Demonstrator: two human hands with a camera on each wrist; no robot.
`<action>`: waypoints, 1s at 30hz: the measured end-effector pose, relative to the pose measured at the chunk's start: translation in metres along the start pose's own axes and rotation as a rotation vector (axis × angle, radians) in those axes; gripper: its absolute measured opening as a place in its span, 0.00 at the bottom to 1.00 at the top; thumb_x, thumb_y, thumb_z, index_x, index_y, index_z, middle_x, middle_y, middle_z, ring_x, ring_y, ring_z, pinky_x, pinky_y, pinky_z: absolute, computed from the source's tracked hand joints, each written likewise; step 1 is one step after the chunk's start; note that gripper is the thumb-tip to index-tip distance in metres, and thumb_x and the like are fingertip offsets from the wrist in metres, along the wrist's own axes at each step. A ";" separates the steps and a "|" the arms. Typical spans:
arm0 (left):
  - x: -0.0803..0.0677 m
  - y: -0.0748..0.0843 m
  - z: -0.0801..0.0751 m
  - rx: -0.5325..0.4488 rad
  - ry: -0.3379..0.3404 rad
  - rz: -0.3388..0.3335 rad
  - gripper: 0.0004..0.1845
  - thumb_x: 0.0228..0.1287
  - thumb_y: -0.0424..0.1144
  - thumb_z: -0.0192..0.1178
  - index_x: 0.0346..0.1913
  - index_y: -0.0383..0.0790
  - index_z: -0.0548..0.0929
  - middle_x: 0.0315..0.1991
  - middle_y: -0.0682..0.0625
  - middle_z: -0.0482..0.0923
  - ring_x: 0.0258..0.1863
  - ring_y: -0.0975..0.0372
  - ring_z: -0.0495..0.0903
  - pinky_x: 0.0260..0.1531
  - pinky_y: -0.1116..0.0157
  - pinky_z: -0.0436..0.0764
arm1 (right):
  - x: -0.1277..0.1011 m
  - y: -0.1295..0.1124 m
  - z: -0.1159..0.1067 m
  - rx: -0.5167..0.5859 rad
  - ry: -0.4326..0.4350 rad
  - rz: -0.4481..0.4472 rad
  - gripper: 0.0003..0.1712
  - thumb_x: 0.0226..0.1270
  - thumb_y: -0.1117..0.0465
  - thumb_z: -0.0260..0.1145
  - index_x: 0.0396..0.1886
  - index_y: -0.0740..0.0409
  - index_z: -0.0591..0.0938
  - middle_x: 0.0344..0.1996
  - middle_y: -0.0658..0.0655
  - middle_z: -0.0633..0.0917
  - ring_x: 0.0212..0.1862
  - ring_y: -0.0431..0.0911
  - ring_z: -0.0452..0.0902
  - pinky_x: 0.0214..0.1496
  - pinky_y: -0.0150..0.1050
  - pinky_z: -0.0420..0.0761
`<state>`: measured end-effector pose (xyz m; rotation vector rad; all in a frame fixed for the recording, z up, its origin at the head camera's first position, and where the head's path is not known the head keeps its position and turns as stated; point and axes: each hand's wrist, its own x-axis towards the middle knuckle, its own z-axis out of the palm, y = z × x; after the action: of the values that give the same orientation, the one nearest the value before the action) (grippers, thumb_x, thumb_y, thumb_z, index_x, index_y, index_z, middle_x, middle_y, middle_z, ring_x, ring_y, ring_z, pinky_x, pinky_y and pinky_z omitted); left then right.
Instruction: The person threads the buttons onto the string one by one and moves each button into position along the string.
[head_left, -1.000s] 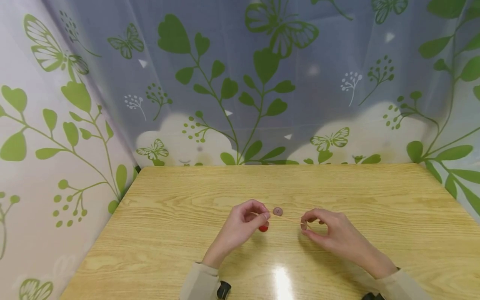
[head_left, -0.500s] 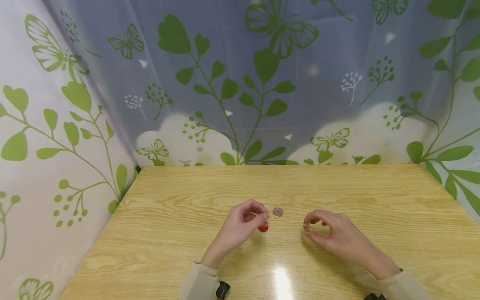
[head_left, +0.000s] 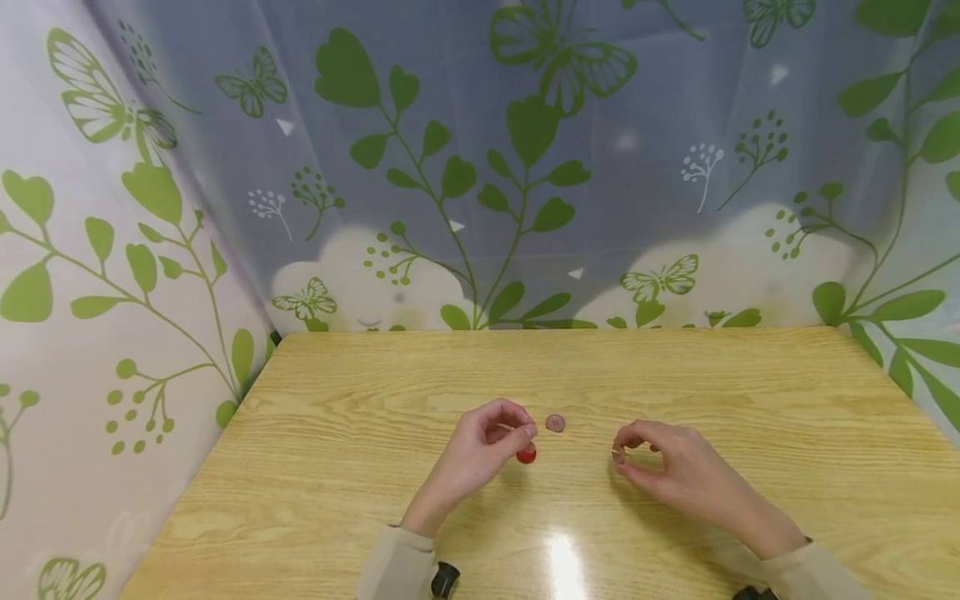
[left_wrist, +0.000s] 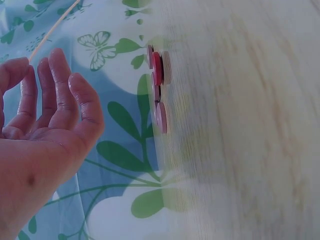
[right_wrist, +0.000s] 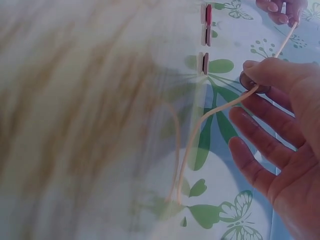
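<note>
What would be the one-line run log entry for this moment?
left hand: pinches thin beige cord | right hand: pinches small brown button on cord | red button, mauve button: on wooden table

Head camera is looking forward and down from above the near edge of the table (head_left: pixel 360 467), taking in the whole tabletop and the leaf-print curtain (head_left: pixel 525 167) behind; both hands are sitting mid-frame at moderate distance.

Left wrist camera is riding close behind the left hand (left_wrist: pixel 45 130), rolled sideways so the tabletop is running vertically, facing the buttons (left_wrist: pixel 159 85).

Right wrist camera is sitting equally close behind the right hand (right_wrist: pixel 280 135), also rolled, and is sharing the same buttons (right_wrist: pixel 206 30) and curtain.
</note>
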<state>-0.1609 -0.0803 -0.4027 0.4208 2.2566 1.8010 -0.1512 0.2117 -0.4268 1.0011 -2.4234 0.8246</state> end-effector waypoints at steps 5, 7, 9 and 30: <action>-0.001 0.000 0.000 -0.014 -0.001 -0.003 0.07 0.73 0.42 0.62 0.47 0.44 0.83 0.46 0.37 0.85 0.45 0.41 0.86 0.45 0.63 0.79 | -0.002 0.001 -0.001 -0.005 -0.011 0.010 0.19 0.51 0.69 0.80 0.38 0.46 0.83 0.34 0.38 0.87 0.35 0.36 0.84 0.36 0.36 0.86; -0.001 -0.001 0.000 -0.018 0.000 -0.002 0.07 0.73 0.42 0.62 0.48 0.44 0.83 0.46 0.37 0.85 0.46 0.41 0.86 0.46 0.63 0.79 | -0.003 0.001 -0.001 -0.011 -0.017 0.011 0.19 0.51 0.69 0.80 0.38 0.46 0.83 0.34 0.38 0.87 0.36 0.37 0.85 0.36 0.36 0.86; -0.001 -0.001 -0.001 -0.022 -0.001 0.000 0.08 0.73 0.42 0.62 0.48 0.43 0.83 0.46 0.36 0.85 0.46 0.41 0.86 0.46 0.62 0.79 | -0.003 0.002 -0.001 -0.018 -0.024 0.012 0.19 0.51 0.69 0.80 0.38 0.46 0.83 0.34 0.38 0.87 0.36 0.37 0.85 0.36 0.36 0.86; -0.002 -0.001 -0.004 0.001 -0.001 0.009 0.08 0.73 0.44 0.63 0.47 0.44 0.83 0.44 0.42 0.86 0.45 0.42 0.86 0.47 0.61 0.77 | -0.004 0.003 -0.007 -0.005 -0.114 0.063 0.17 0.56 0.67 0.79 0.37 0.43 0.84 0.33 0.36 0.88 0.38 0.36 0.86 0.34 0.37 0.85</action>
<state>-0.1604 -0.0846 -0.4027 0.4326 2.2591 1.8034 -0.1496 0.2198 -0.4245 0.9995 -2.5637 0.8022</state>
